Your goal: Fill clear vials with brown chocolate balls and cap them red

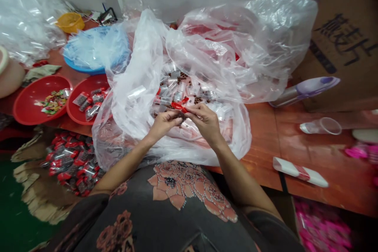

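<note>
My left hand (pixel 165 123) and my right hand (pixel 205 122) meet over a large clear plastic bag (pixel 138 86). Their fingertips pinch a small red plastic piece (pixel 177 105) from both sides, and part of it is hidden by my fingers. Several small clear packets with red ends and dark brown beads (pixel 174 82) lie in the bag just beyond my hands. Loose folds of the bag rise on both sides of my wrists.
Red bowls of packets (pixel 77 110) and colourful sweets (pixel 29 100) stand left on a wooden table, beside a blue basin (pixel 82 69). A heap of red packets (pixel 72 163) lies lower left. A cardboard box (pixel 339 43) stands right.
</note>
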### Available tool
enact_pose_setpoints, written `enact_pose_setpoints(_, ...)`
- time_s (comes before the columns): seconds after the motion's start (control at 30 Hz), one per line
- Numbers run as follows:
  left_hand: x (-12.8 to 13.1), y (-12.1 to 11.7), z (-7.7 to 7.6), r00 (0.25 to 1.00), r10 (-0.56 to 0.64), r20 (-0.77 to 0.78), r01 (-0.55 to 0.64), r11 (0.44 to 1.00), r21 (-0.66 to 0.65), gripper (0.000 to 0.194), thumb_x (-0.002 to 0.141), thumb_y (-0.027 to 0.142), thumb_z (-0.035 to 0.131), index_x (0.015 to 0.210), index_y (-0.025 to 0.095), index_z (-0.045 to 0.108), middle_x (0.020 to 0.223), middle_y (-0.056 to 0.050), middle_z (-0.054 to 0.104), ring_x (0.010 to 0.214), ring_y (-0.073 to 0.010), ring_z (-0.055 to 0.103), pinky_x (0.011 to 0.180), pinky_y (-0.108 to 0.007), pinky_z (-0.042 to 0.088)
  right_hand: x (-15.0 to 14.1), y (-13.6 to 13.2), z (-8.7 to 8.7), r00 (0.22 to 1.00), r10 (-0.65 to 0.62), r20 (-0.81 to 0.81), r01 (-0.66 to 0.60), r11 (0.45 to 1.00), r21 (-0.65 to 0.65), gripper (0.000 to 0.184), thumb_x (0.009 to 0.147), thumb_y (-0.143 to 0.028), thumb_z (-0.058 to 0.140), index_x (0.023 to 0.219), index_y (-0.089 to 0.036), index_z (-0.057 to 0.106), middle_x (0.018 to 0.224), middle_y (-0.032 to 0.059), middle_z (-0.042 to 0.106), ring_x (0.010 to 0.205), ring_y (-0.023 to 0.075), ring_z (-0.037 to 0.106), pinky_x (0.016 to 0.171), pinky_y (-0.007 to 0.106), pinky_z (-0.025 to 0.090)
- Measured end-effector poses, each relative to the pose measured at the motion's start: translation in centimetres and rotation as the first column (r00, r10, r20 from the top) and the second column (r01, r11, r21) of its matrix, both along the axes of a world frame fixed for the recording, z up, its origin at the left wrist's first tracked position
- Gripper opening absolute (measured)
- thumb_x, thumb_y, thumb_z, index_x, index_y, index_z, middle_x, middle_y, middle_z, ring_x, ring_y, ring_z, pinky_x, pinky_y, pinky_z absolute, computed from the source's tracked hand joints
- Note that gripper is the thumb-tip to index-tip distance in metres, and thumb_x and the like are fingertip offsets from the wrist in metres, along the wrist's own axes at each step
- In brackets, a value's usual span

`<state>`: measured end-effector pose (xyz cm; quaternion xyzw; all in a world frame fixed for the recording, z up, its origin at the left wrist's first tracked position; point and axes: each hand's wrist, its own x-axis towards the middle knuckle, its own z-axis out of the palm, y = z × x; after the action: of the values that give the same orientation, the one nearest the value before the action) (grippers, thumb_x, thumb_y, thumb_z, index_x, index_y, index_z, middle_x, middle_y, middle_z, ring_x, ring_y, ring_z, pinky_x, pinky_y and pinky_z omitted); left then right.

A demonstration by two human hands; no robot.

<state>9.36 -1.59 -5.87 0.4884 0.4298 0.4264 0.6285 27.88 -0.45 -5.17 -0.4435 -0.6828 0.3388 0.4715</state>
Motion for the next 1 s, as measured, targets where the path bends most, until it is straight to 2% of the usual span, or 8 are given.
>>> enact_pose_setpoints(0.2, 0.4, -0.2, 0.0, 0.986, 0.046, -0.160, -0.033, 0.996, 0.080, 0.033, 0.078, 0.033, 0.074, 0.106, 0.016, 0.078, 0.094, -0.007, 0.077, 0.082, -0.0179, 0.069, 0.084, -0.034, 0.056, 0.2, -1.6, -0.4, 0.991, -0.087, 0.104, 0.074, 0.990, 0.124, 0.020, 0.094, -0.033, 0.062, 0.109, -0.038, 0.074, 0.104, 0.0034, 0.070, 0.099, 0.0229, 0.064, 0.092, 0.048, 0.054)
enact_pose_setpoints(0.33, 0.6, -0.3, 0.2, 0.986, 0.024, -0.166, -0.008, 0.995, 0.100, 0.031, 0.079, 0.034, 0.074, 0.104, 0.016, 0.079, 0.090, -0.006, 0.076, 0.081, -0.0183, 0.068, 0.082, -0.034, 0.056, 0.4, -1.6, -1.1, 0.993, -0.097, 0.073, 0.084, 0.984, 0.158, 0.023, 0.096, -0.031, 0.060, 0.113, -0.038, 0.073, 0.103, 0.0037, 0.070, 0.097, 0.0226, 0.066, 0.091, 0.047, 0.055)
enact_pose_setpoints(0.43, 0.9, -0.3, 0.2, 0.998, 0.017, -0.059, -0.014, 0.998, 0.065, 0.032, 0.078, 0.034, 0.076, 0.104, 0.015, 0.077, 0.097, -0.007, 0.076, 0.085, -0.0182, 0.069, 0.084, -0.034, 0.056, 0.5, -1.4, -1.6, 0.987, -0.054, 0.151, 0.030, 0.988, 0.154, 0.035, 0.092, -0.035, 0.065, 0.127, -0.036, 0.066, 0.116, 0.0060, 0.067, 0.109, 0.0254, 0.064, 0.099, 0.049, 0.053)
enact_pose_setpoints(0.57, 1.9, -0.3, 0.1, 0.985, 0.070, 0.155, -0.056, 0.994, -0.096, 0.046, 0.072, 0.045, 0.083, 0.107, 0.016, 0.073, 0.104, -0.008, 0.076, 0.091, -0.0186, 0.070, 0.085, -0.031, 0.056, 0.2, -1.6, -2.2, 0.956, 0.001, 0.293, -0.052, 0.985, 0.166, 0.079, 0.082, -0.038, 0.077, 0.151, -0.031, 0.039, 0.141, 0.0114, 0.053, 0.131, 0.0324, 0.050, 0.112, 0.054, 0.043)
enact_pose_setpoints(0.7, 2.6, -0.5, 0.4, 0.946, 0.017, 0.324, 0.081, 0.954, -0.288, 0.072, 0.082, 0.080, 0.051, 0.111, 0.018, 0.069, 0.097, -0.011, 0.075, 0.091, -0.0239, 0.070, 0.074, -0.034, 0.057, 0.1, -2.2, -2.9, 0.937, -0.004, 0.349, -0.077, 0.973, 0.218, 0.092, 0.083, -0.032, 0.075, 0.157, -0.037, 0.020, 0.142, 0.0102, 0.052, 0.131, 0.0330, 0.050, 0.110, 0.054, 0.045)
enact_pose_setpoints(0.8, 2.5, -0.4, 0.7, 0.915, -0.051, 0.400, 0.195, 0.925, -0.327, 0.088, 0.080, 0.090, 0.034, 0.120, 0.019, 0.067, 0.095, -0.012, 0.074, 0.093, -0.0255, 0.070, 0.071, -0.033, 0.057, 0.0, -2.7, -3.3, 0.931, -0.021, 0.366, -0.062, 0.975, 0.213, 0.105, 0.083, -0.029, 0.076, 0.159, -0.040, 0.004, 0.141, 0.0099, 0.052, 0.129, 0.0332, 0.050, 0.106, 0.053, 0.048)
enact_pose_setpoints(0.87, 2.3, -0.2, 0.7, 0.904, -0.070, 0.423, 0.236, 0.905, -0.355, 0.088, 0.081, 0.089, 0.033, 0.126, 0.019, 0.065, 0.091, -0.011, 0.074, 0.087, -0.0234, 0.070, 0.070, -0.032, 0.056, -0.1, -3.0, -3.5, 0.911, -0.023, 0.411, -0.067, 0.977, 0.203, 0.113, 0.083, -0.028, 0.075, 0.158, -0.040, -0.007, 0.139, 0.0096, 0.054, 0.129, 0.0338, 0.049, 0.106, 0.055, 0.047)
enact_pose_setpoints(1.0, 2.0, -0.1, 0.5, 0.896, -0.033, 0.442, 0.239, 0.876, -0.419, 0.063, 0.093, 0.064, 0.045, 0.138, 0.021, 0.057, 0.081, -0.005, 0.072, 0.069, -0.0173, 0.068, 0.066, -0.029, 0.054, -0.4, -3.5, -3.6, 0.886, -0.049, 0.461, -0.086, 0.960, 0.267, 0.115, 0.084, -0.023, 0.071, 0.157, -0.037, -0.015, 0.139, 0.0095, 0.053, 0.131, 0.0332, 0.046, 0.109, 0.055, 0.044)
